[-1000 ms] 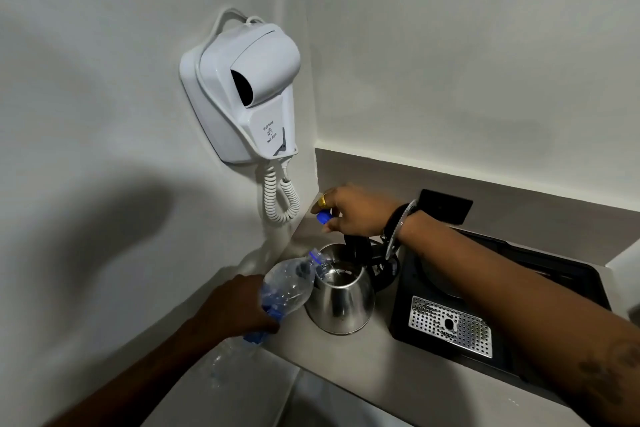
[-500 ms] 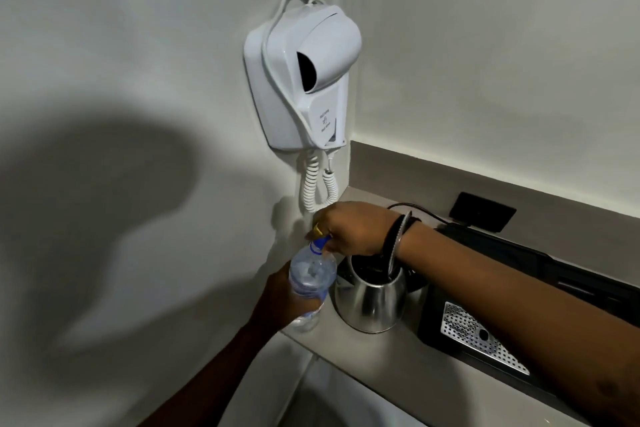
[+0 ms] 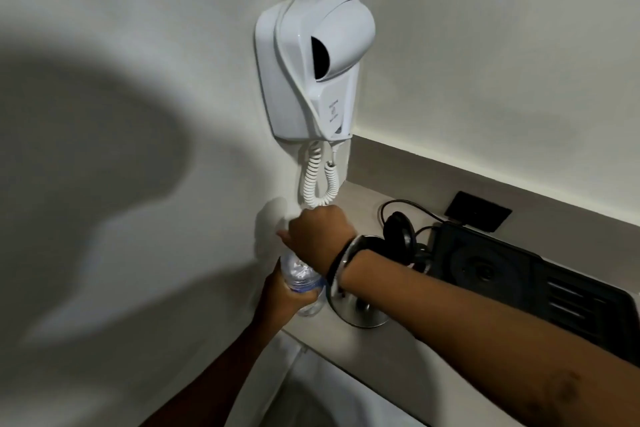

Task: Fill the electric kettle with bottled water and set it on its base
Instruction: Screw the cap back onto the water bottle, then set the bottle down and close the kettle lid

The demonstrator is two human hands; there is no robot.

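Two hands are at work on one bottle, as I see it from the head camera. Farthest left, my left hand comes up from below, its grip wrapped around the middle of the clear water bottle, which stands upright just off the worktop's left end, close to the wall. Right above it, my right hand sits closed over the bottle's top; the cap is hidden under the fingers, so I cannot tell whether it is on or off. That wrist wears a dark band with a silvery bangle beside it.

Higher on the wall hangs a white hair dryer in its holder, its coiled cord looping down to just above my right hand.

Directly beside the bottle, on the worktop, the steel kettle is mostly covered by my right forearm; only its lower body shows. Behind it a black round part stands up, blurred; I cannot tell what it is. Further right lies a black tray with a round kettle base set in it, well apart from the kettle. A dark wall socket sits behind the tray.
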